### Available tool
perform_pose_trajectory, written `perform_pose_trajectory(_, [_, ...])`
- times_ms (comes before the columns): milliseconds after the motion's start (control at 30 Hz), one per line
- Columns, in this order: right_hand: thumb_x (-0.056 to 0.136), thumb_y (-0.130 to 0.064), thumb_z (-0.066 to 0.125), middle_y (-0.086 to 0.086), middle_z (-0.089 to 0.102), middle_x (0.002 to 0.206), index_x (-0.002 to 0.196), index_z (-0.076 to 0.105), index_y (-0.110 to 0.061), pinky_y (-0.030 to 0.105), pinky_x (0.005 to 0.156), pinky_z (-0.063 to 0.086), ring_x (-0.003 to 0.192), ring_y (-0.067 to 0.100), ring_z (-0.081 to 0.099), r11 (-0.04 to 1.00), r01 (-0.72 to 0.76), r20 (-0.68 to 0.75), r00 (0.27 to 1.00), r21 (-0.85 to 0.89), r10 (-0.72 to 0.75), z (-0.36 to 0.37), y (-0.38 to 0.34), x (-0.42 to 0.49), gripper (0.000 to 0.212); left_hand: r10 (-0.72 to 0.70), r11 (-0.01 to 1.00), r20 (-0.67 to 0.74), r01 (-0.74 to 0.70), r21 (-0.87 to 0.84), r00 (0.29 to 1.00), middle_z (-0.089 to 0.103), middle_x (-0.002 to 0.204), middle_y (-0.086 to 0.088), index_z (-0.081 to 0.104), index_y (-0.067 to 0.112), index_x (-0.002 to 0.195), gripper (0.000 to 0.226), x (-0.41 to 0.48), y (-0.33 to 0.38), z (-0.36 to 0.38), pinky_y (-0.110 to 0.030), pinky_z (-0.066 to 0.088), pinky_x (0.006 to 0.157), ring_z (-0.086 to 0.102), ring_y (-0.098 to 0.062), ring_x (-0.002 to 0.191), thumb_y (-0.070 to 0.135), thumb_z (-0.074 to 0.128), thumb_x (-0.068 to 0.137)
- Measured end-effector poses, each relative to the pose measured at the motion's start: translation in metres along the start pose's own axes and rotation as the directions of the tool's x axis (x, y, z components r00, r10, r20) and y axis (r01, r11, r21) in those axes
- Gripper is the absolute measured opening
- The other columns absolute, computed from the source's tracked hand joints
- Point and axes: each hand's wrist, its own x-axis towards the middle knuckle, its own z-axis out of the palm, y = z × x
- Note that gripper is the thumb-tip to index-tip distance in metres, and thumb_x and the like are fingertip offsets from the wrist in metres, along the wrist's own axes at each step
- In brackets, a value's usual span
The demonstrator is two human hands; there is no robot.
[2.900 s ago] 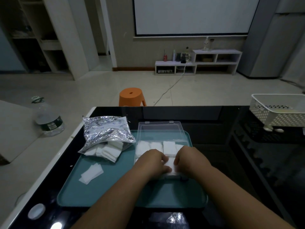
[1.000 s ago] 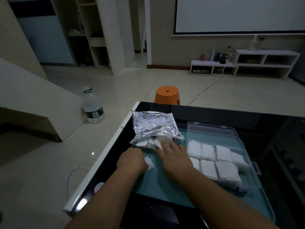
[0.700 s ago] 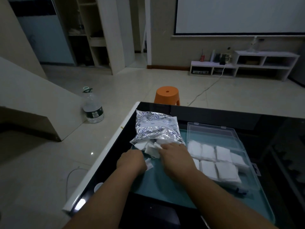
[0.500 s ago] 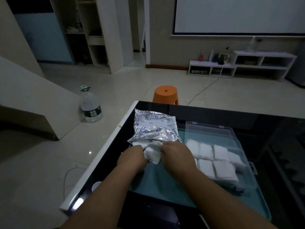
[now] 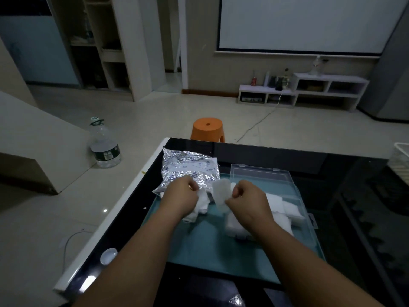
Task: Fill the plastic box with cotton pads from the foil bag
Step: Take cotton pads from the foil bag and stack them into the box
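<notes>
Both hands have risen from the bag mouth and parted. Room: pale tiled floor [image 5: 155,120], one projection screen [image 5: 305,23] upper right. One black table [image 5: 276,158] carries one teal tray [image 5: 210,244]. One open plastic box [image 5: 261,176], centre-right, is partly hidden by the right forearm. One foil bag [image 5: 188,169] lies centre-left. Left hand [image 5: 180,196] grips a pad wad [image 5: 200,206]; right hand [image 5: 247,198] pinches one cotton pad [image 5: 220,193]. Beyond: one orange stool [image 5: 207,128], one water bottle [image 5: 104,147].

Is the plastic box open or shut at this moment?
Open. The clear lid is folded back behind the plastic box, and white cotton pads lie uncovered inside it.
</notes>
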Motion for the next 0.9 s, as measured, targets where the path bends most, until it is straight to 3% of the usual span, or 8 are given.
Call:
perform_pose_trajectory(133, [0.078,-0.012,0.073,0.003,0.057,0.078,0.074,0.049,-0.017,0.037,0.067,0.051,0.075,0.021,0.056,0.987,-0.035,-0.011,0.999,0.157,0.038,-0.020,-0.001,0.007,0.024,-0.065,0.945,0.038,0.074,-0.319,0.997,0.058,0.081,-0.005,0.054,0.023,0.099,0.037,-0.003,0.016,0.016,-0.029,0.043,0.057,0.052,-0.021,0.063,-0.006,0.056,0.075])
perform_pose_trajectory(233, [0.078,-0.011,0.076,-0.003,0.054,0.088,0.097,0.046,-0.022,0.043,0.078,0.058,0.085,0.021,0.061,0.958,-0.072,-0.003,0.997,0.276,0.076,-0.034,0.001,0.012,0.038,-0.131,0.862,0.047,0.137,-0.488,0.990,0.060,0.072,-0.008,0.062,0.022,0.095,0.039,-0.002,0.027,0.023,-0.029,0.043,0.056,0.052,-0.022,0.057,-0.008,0.058,0.070])
perform_pose_trajectory(333, [0.080,-0.003,0.074,0.002,0.059,0.094,0.115,0.044,-0.028,0.040,0.075,0.060,0.084,0.021,0.064,0.893,-0.206,0.114,0.978,0.400,0.175,-0.047,0.005,0.015,0.053,-0.162,0.793,0.047,0.158,-0.589,0.986,0.064,0.072,-0.009,0.068,0.020,0.094,0.035,-0.001,0.034,0.028,-0.029,0.047,0.057,0.054,-0.020,0.056,-0.006,0.065,0.071])
perform_pose_trajectory(433, [0.084,0.002,0.067,0.005,0.064,0.098,0.110,0.060,-0.016,0.030,0.062,0.055,0.084,0.022,0.064,0.845,-0.321,0.279,0.936,0.428,0.215,-0.061,0.008,0.017,0.033,-0.173,0.690,0.090,0.186,-0.699,0.981,0.068,0.076,-0.011,0.068,0.014,0.094,0.029,0.000,0.041,0.035,-0.026,0.054,0.055,0.061,-0.018,0.056,-0.009,0.066,0.077])
perform_pose_trajectory(533, [0.085,0.003,0.064,0.007,0.062,0.097,0.095,0.062,-0.016,0.031,0.064,0.056,0.088,0.026,0.063,0.814,-0.383,0.340,0.908,0.437,0.244,-0.070,0.014,0.018,0.021,-0.160,0.652,0.115,0.193,-0.733,0.980,0.069,0.082,-0.014,0.067,0.010,0.098,0.028,0.000,0.048,0.043,-0.027,0.056,0.054,0.064,-0.022,0.062,-0.011,0.065,0.080])
perform_pose_trajectory(700, [0.085,-0.002,0.066,0.014,0.069,0.101,0.100,0.065,-0.011,0.045,0.090,0.056,0.095,0.032,0.068,0.787,-0.412,0.385,0.891,0.460,0.242,-0.072,0.015,0.020,0.018,-0.142,0.669,0.086,0.160,-0.726,0.986,0.071,0.088,-0.010,0.065,0.019,0.092,0.028,0.000,0.057,0.057,-0.035,0.058,0.062,0.066,-0.025,0.070,-0.007,0.066,0.080])
perform_pose_trajectory(800, [0.085,-0.005,0.068,0.014,0.070,0.100,0.104,0.066,-0.008,0.042,0.087,0.057,0.095,0.032,0.069,0.806,-0.381,0.383,0.900,0.453,0.209,-0.069,0.016,0.019,0.020,-0.102,0.651,0.131,0.166,-0.741,0.986,0.074,0.087,-0.011,0.066,0.010,0.101,0.032,-0.002,0.058,0.063,-0.038,0.057,0.066,0.068,-0.028,0.071,-0.008,0.068,0.076])
perform_pose_trajectory(900, [0.085,-0.007,0.070,0.011,0.069,0.097,0.103,0.066,-0.008,0.037,0.081,0.059,0.090,0.028,0.069,0.837,-0.355,0.368,0.908,0.415,0.203,-0.067,0.016,0.020,0.019,-0.088,0.611,0.157,0.177,-0.771,0.984,0.073,0.084,-0.012,0.065,0.011,0.101,0.033,-0.003,0.057,0.063,-0.031,0.053,0.054,0.067,-0.024,0.066,-0.012,0.063,0.078])
